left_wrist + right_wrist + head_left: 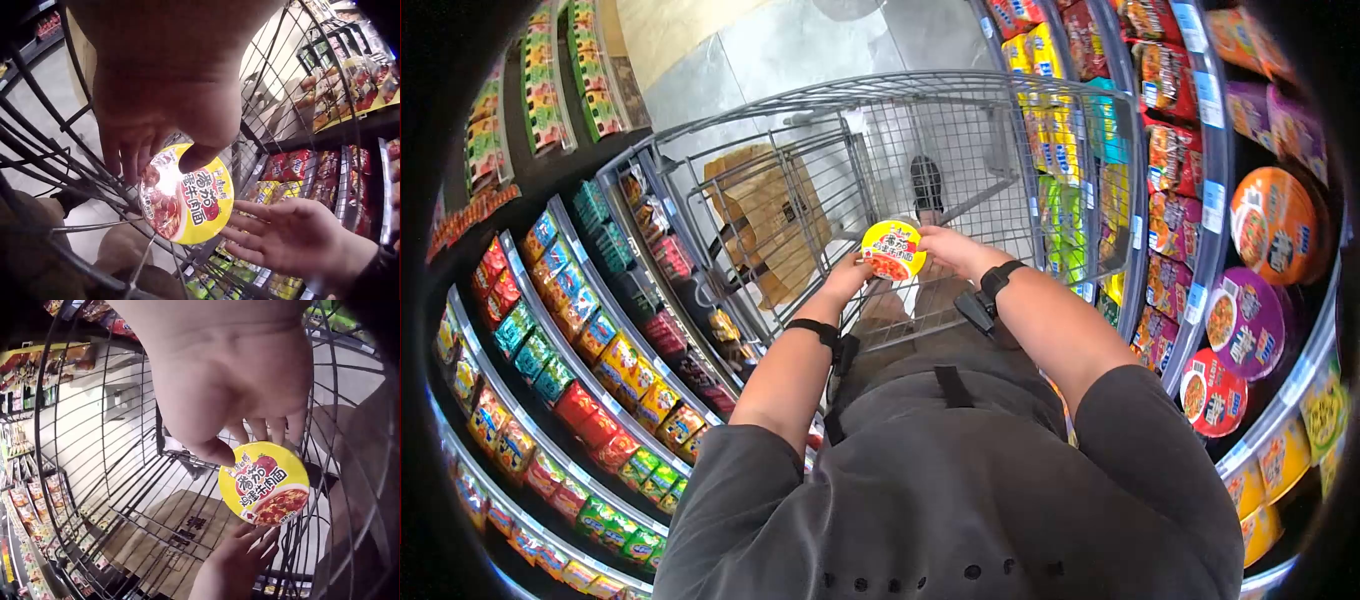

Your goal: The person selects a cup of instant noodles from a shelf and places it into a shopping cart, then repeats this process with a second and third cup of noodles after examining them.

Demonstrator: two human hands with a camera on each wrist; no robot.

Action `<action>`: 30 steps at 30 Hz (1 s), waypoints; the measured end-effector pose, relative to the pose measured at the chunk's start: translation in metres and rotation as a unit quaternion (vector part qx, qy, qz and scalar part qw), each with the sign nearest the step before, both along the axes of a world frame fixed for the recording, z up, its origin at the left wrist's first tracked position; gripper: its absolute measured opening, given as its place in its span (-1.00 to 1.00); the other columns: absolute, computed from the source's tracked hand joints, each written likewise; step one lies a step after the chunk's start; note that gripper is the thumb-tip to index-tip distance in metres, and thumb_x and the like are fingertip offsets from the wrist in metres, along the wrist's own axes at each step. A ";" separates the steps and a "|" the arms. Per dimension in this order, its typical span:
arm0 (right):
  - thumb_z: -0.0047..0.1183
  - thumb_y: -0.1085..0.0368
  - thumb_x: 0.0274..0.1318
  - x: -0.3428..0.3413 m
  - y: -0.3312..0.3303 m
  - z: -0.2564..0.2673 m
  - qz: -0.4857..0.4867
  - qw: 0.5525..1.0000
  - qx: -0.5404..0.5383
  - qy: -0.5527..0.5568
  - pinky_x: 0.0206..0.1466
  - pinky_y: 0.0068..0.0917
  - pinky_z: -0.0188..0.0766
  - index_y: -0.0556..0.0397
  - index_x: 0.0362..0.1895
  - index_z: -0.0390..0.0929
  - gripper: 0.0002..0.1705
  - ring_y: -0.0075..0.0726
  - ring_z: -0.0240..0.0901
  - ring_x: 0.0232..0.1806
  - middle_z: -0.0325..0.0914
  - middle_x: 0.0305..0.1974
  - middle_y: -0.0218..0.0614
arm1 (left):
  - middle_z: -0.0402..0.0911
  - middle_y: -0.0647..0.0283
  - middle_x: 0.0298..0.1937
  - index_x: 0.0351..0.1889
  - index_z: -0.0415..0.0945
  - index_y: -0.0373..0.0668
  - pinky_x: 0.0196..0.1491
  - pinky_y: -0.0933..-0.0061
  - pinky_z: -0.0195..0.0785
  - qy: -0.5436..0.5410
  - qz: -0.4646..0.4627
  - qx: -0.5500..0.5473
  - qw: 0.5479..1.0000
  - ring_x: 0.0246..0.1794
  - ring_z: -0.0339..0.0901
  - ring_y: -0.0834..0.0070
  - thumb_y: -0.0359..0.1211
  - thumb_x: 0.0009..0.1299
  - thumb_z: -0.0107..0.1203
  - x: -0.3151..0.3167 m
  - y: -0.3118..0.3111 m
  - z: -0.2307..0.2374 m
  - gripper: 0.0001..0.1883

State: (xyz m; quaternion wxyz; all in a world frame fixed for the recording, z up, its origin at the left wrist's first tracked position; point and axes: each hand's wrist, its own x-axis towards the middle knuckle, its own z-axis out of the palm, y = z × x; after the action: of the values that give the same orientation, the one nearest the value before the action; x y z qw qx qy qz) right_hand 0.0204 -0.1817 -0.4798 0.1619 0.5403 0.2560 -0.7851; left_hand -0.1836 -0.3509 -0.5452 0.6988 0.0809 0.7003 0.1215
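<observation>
A tub of instant noodles (893, 240) with a round yellow lid, red print and a noodle picture is between my two hands, above the shopping cart's basket. My left hand (846, 280) holds its left side; in the left wrist view, the thumb lies over the lid of the noodle tub (200, 228), with fingers at the far rim. Opposite, my right hand (952, 250) holds the rim, its thumb at the lid's edge in the right wrist view. The lid faces up toward my head, and the tub's sides are mostly hidden.
The wire shopping cart (900, 82) surrounds both hands, with a brown paper bag or cardboard piece (765, 200) inside its outline. Shelves of packaged snacks (590, 330) line the left; noodle packs and large noodle tubs (1250, 320) fill the right. Grey floor tiles (800, 50) extend ahead.
</observation>
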 end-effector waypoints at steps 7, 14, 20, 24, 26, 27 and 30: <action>0.03 0.28 0.31 0.000 -0.008 -0.059 0.074 0.997 0.025 0.020 0.42 -0.28 0.28 0.20 0.50 0.29 -0.30 -0.19 0.36 0.40 0.48 0.35 -0.06 | 0.62 0.19 0.18 0.46 0.36 -0.22 0.12 0.27 0.37 -0.024 0.045 -0.024 0.998 0.09 0.52 0.40 -0.24 0.36 0.16 0.006 -0.002 -0.017 -0.32; 0.01 0.24 0.30 0.022 -0.009 -0.079 0.096 0.991 0.078 0.043 0.36 -0.28 0.36 0.29 0.39 0.42 -0.37 -0.11 0.48 0.28 0.58 0.25 -0.02 | 0.67 -0.11 0.19 0.38 0.48 -0.23 0.31 0.24 0.40 0.089 -0.243 0.015 0.966 0.22 0.62 0.11 -0.22 0.40 0.05 0.005 0.023 0.010 -0.42; 0.05 0.19 0.28 0.061 -0.003 -0.057 0.099 0.992 0.074 0.004 0.26 -0.28 0.44 0.17 0.39 0.46 -0.38 -0.20 0.56 0.16 0.62 0.21 -0.16 | 0.71 -0.11 0.10 0.33 0.52 -0.23 0.25 0.18 0.46 0.103 -0.238 0.078 0.963 0.16 0.65 0.03 -0.24 0.45 0.02 -0.013 0.055 0.074 -0.50; 0.00 0.15 0.38 0.082 0.002 -0.010 0.034 0.994 0.082 -0.063 0.27 -0.23 0.40 0.06 0.45 0.36 -0.39 -0.29 0.50 0.28 0.56 0.28 -0.21 | 0.70 -0.13 0.12 0.33 0.50 -0.26 0.25 0.19 0.48 0.144 -0.278 0.192 0.930 0.16 0.66 0.04 -0.29 0.49 0.06 -0.035 0.051 0.107 -0.53; -0.02 0.16 0.40 0.094 0.001 0.013 -0.004 0.993 0.100 -0.064 0.27 -0.24 0.41 0.06 0.45 0.36 -0.41 -0.28 0.50 0.28 0.56 0.28 -0.21 | 0.71 -0.10 0.12 0.32 0.49 -0.27 0.24 0.20 0.48 0.148 -0.264 0.222 0.927 0.17 0.66 0.07 -0.30 0.49 0.06 -0.048 0.048 0.137 -0.54; -0.04 0.17 0.42 0.098 -0.001 0.027 -0.041 0.991 0.109 -0.066 0.28 -0.25 0.42 0.06 0.44 0.36 -0.42 -0.27 0.50 0.29 0.56 0.27 -0.21 | 0.71 -0.08 0.13 0.31 0.49 -0.28 0.24 0.21 0.49 0.149 -0.250 0.245 0.925 0.17 0.66 0.10 -0.30 0.50 0.06 -0.055 0.046 0.153 -0.55; -0.14 0.20 0.47 0.113 -0.010 0.067 -0.080 0.984 0.152 -0.043 0.26 -0.26 0.45 0.07 0.43 0.36 -0.47 -0.24 0.53 0.28 0.58 0.27 -0.17 | 0.71 -0.01 0.10 0.32 0.48 -0.30 0.21 0.29 0.51 0.183 -0.232 0.304 0.906 0.11 0.68 0.20 -0.36 0.53 0.03 -0.078 0.030 0.193 -0.57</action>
State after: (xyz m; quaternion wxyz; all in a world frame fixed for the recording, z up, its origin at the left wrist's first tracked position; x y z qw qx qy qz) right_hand 0.1329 -0.1915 -0.4130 0.0255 0.6104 0.3213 -0.7235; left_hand -0.2613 -0.3206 -0.3520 0.5084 0.4708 0.7061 0.1459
